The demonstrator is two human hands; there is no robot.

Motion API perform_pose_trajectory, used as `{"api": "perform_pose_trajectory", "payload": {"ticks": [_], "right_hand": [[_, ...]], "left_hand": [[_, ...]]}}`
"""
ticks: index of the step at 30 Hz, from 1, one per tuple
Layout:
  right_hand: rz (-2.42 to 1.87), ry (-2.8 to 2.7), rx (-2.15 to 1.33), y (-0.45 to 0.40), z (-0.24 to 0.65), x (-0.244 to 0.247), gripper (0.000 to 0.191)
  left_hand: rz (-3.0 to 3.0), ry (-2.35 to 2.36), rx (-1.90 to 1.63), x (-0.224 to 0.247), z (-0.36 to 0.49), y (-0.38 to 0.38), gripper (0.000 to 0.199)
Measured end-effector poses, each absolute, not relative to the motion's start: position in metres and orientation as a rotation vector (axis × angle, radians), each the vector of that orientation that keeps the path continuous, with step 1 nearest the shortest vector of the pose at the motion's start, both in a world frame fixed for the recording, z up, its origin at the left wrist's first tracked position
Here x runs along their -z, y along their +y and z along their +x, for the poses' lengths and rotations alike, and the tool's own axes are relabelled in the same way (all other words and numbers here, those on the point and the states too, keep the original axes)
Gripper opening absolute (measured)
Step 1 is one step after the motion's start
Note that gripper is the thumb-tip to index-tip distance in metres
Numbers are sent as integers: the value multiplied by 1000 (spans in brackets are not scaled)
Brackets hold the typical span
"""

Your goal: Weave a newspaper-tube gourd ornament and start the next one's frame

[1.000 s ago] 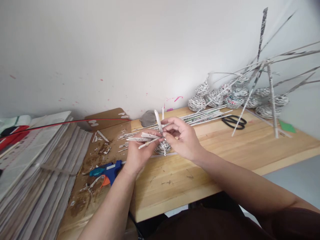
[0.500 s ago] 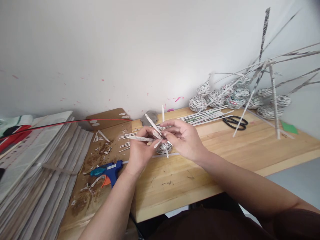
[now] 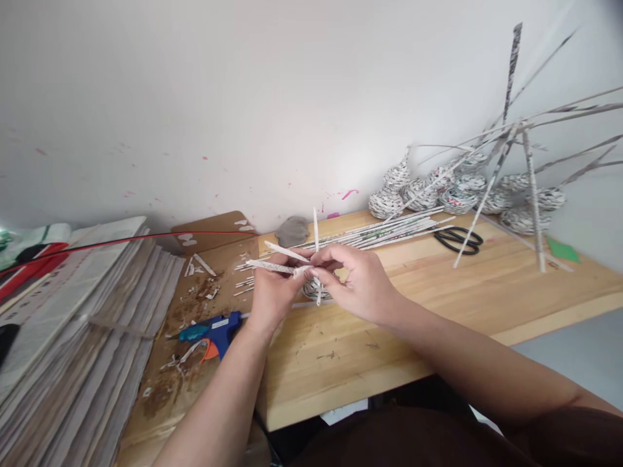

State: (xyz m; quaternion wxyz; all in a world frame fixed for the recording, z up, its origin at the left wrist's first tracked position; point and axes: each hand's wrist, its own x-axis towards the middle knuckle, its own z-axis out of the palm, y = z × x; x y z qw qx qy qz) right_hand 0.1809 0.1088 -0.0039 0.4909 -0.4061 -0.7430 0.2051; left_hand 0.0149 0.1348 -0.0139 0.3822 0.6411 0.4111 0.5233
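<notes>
Close together over the wooden table, both hands work on a small woven newspaper piece [image 3: 312,290] with rolled-paper tubes sticking out of it. My left hand [image 3: 276,292] is closed around its left side, where one paper tube [image 3: 270,266] juts out leftward. With thumb and fingers pinched, my right hand [image 3: 357,282] grips the paper tubes at the top of the piece. Another tube [image 3: 316,230] points up toward the wall, and a further one [image 3: 285,250] slants to the upper left. The fingers hide much of the weave.
A blue glue gun [image 3: 221,331] lies at the left on stained cardboard, beside a tall newspaper stack [image 3: 97,324]. Behind the hands are loose paper tubes [image 3: 399,227]. Black-handled scissors [image 3: 457,240], several woven gourd shapes [image 3: 387,202] and a standing tube frame [image 3: 533,194] occupy the right.
The slanting tube near my fingers has tipped lower toward the left. My right fingers have shifted slightly over the tubes; both hands keep their hold.
</notes>
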Motion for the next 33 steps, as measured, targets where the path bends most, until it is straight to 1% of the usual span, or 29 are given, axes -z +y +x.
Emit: {"api": "perform_pose_trajectory", "payload": {"ticks": [3,6,8,13,17,19,21,22,24,25,29,31,33], "right_hand": [[-976,-1814,-497,109,183,5,7],[-988,-1807,-542,110,186,7,10],[-972,-1786,-549,111,186,9,12],[-897,-1821,-429,114,185,8,13],[-846,-1898,-413,102,187,10,19],[-883,-1891,-405,88,195,18,26],[-990,-1916,-350,71,214,31,33],[-1054,-1963,-319,62,228,38,32],[-1232,-2065,-258,50,264,51,16],[-1373,-2041,-206,47,285,54,13],[-2051,-1655,20,57,363,48,23],[-2190,-1629,64,70,391,40,28],[-2237,-1647,67,85,409,36,29]], "left_hand": [[1564,994,-1378,19,15,137,22],[1528,971,-1381,22,15,138,15],[1542,985,-1378,22,15,138,14],[1588,1037,-1372,18,14,136,13],[1606,1031,-1348,15,16,134,16],[1610,1041,-1344,14,18,133,18],[1609,1050,-1342,14,19,132,19],[1607,1049,-1344,15,19,133,19],[1602,1037,-1347,15,19,133,20],[1601,1026,-1348,16,19,133,20],[1628,1013,-1350,19,18,134,19],[1637,1029,-1345,20,17,135,19],[1639,1038,-1333,21,16,136,19]]}}
